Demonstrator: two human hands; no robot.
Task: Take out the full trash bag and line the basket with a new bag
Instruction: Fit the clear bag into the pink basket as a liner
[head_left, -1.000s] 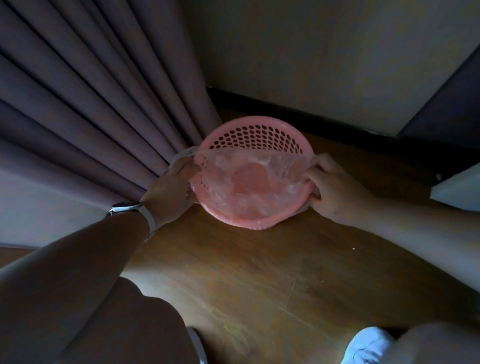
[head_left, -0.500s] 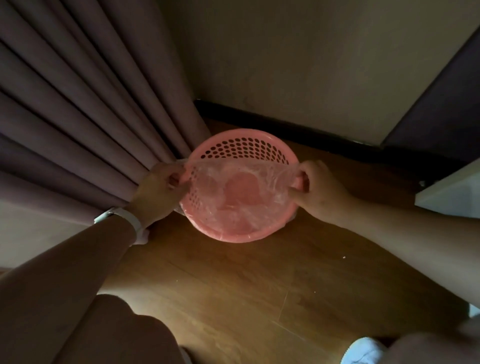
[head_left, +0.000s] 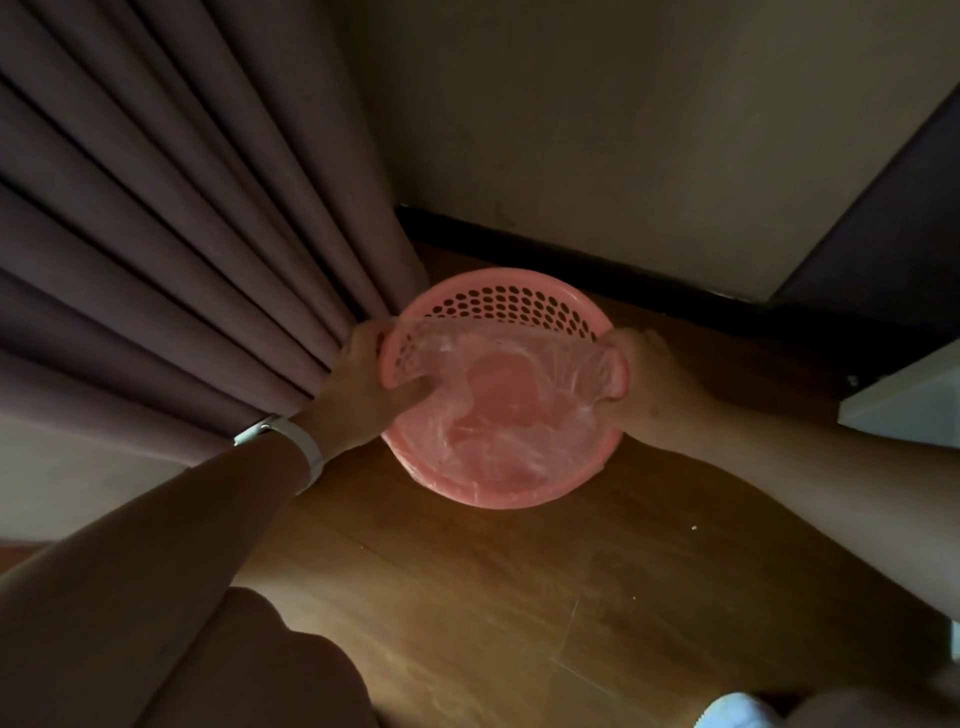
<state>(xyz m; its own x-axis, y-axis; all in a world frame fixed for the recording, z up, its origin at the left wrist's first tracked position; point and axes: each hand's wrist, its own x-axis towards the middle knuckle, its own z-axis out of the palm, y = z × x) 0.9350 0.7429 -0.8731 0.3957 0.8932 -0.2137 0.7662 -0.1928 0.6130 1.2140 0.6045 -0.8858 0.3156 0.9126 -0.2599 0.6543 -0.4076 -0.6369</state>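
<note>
A round pink basket (head_left: 498, 304) with a perforated wall stands on the wooden floor in the corner. A clear thin plastic bag (head_left: 498, 415) lies inside it, its mouth stretched across the basket from side to side. The near half of the bag's edge is folded over the near rim; the far wall of the basket is bare. My left hand (head_left: 358, 382) grips the bag at the basket's left rim, thumb inside. My right hand (head_left: 647, 379) grips the bag at the right rim.
Dark pleated curtains (head_left: 171, 260) hang at the left, touching the basket. A pale wall (head_left: 597, 130) with a dark skirting board runs behind. A white furniture edge (head_left: 904, 400) is at the right. My knee (head_left: 249, 670) and a white shoe (head_left: 737, 712) are at the bottom.
Both hands have pulled the bag's mouth wider and lower onto the rim at the sides. The view has shifted, so the basket sits lower in the frame.
</note>
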